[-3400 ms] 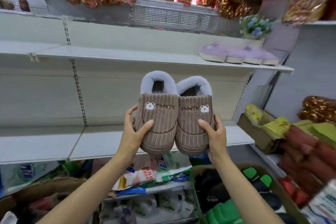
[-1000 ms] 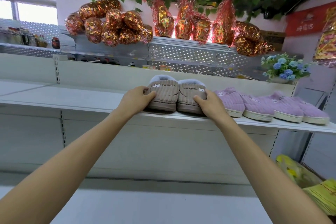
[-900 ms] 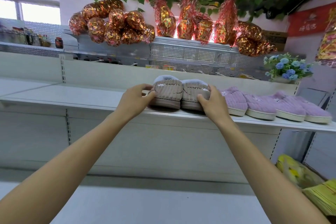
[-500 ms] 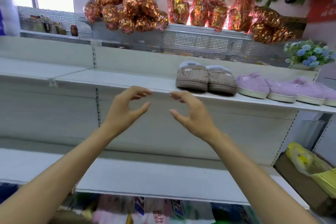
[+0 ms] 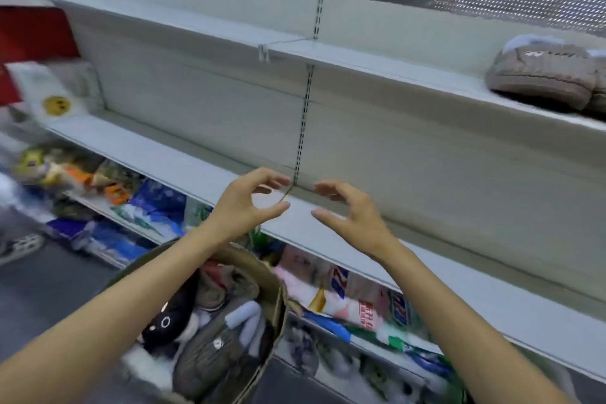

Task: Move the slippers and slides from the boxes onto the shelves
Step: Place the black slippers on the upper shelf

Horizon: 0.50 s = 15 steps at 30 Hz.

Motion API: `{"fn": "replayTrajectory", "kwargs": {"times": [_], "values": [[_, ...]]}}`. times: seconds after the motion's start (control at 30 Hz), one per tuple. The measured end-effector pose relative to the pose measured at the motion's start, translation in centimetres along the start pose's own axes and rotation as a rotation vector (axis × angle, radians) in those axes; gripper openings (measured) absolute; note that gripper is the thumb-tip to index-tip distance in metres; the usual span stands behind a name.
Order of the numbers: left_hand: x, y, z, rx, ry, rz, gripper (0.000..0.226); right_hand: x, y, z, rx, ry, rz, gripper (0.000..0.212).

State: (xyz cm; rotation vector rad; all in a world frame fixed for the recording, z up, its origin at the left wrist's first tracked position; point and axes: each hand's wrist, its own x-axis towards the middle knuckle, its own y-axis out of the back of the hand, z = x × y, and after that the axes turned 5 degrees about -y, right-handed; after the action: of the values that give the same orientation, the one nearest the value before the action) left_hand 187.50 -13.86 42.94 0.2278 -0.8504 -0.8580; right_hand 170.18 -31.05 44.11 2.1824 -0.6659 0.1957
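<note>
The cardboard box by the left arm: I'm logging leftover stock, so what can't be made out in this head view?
- Cardboard box: head view; the left forearm covers its near left side and motion blur smears the contents, so no count of slippers.
- Brown slippers on the upper shelf: the right frame edge cuts off the second one.
- Packets under the lower shelf: print too blurred to read.

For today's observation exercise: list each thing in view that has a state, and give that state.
Left hand: empty, fingers loosely curled.
Right hand: empty, fingers loosely curled.
Brown slippers: resting on the upper shelf.
Box: open, holding slippers.
Middle shelf: bare where visible.
</note>
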Motion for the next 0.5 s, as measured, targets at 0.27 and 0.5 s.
{"fn": "replayTrajectory", "kwargs": {"times": [0.27,0.5], "values": [[-8.8,2.8,-6.6,0.126,0.272,0.005,0.038,1.7,-11.8,2.4,0.172,-0.055,-0.260,0.046],[-17.5,4.2,-15.5,0.163,0.578,-0.056,0.036,0.3,-23.5,5.2,0.128,-0.182,-0.447,0.049]]}}
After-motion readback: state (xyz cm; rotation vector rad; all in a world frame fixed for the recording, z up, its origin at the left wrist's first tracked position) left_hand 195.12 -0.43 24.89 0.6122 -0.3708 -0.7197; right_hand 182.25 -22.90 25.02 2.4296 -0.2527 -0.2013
